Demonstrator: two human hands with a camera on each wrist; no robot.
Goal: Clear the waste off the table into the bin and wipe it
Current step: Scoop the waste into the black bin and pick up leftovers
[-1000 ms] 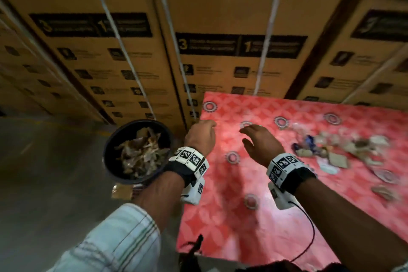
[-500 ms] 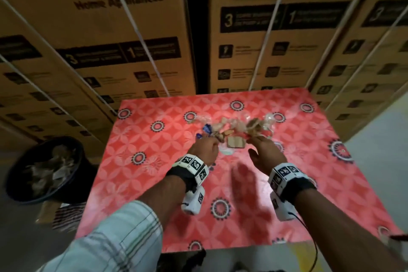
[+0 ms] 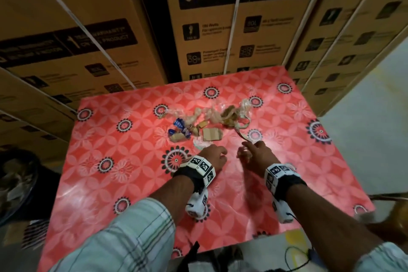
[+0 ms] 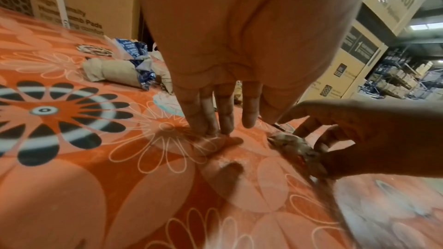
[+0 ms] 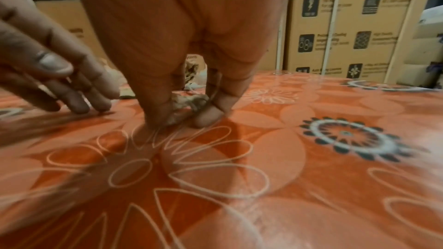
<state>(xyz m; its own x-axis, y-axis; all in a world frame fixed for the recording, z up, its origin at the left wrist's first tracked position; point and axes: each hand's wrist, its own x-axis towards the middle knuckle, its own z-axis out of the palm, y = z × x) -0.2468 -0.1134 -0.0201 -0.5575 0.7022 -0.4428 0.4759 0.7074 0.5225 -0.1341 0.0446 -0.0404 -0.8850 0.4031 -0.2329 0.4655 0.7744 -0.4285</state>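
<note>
A heap of waste (image 3: 212,119) lies on the red flowered table (image 3: 114,179): clear plastic wraps, a blue wrapper (image 3: 178,123) and a cardboard scrap (image 3: 212,134). My left hand (image 3: 217,153) hovers just on the near side of the heap, fingers straight, their tips touching the cloth (image 4: 213,130). Beside it, my right hand (image 3: 246,150) pinches a small crumpled scrap (image 5: 185,104) between thumb and fingers at the table surface; the scrap (image 4: 293,146) also shows in the left wrist view. The black bin (image 3: 15,183), holding waste, stands on the floor off the table's left edge.
Tall stacked cardboard boxes (image 3: 220,28) wall in the table's far side and left. A black cable (image 3: 295,258) lies on the floor at the near edge. A blurred brown object (image 3: 393,212) sits past the right corner.
The view swung from the bin to the table. Both hands moved right to the heap, then drew slightly nearer; the right hand now pinches a scrap.
</note>
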